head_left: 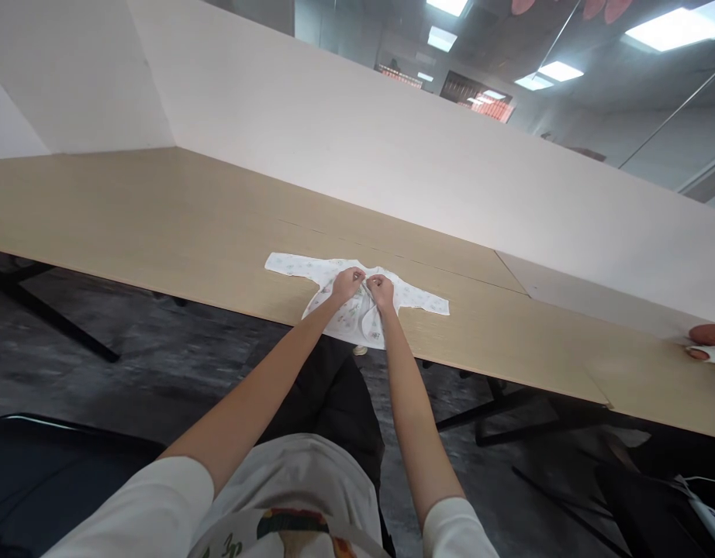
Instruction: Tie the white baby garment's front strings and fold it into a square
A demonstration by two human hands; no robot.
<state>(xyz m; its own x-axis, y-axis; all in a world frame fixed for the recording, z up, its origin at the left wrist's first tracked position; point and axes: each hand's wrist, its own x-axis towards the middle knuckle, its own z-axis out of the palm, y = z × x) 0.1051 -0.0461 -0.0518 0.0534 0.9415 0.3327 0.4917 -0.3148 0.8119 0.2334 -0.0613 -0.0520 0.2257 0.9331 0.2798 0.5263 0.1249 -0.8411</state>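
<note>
A small white baby shirt (346, 315) with a faint print lies spread on the wooden table, its two long sleeves stretched out to the sides. Its lower hem reaches the table's front edge. Near the neckline, at the front opening, my left hand (348, 284) pinches the fabric. Close beside it on the right, my right hand (381, 291) pinches the other side of the opening, fingers pressed together. Whatever small detail sits between the fingertips is too small to make out. Below my right hand, one front flap is folded over in a curve.
The long light-wood table (177, 209) runs across the view against a white partition (346, 139) with glass above. At the far right lies a reddish-brown item (709, 335). A dark chair (60, 480) stands at lower left; black table legs show underneath.
</note>
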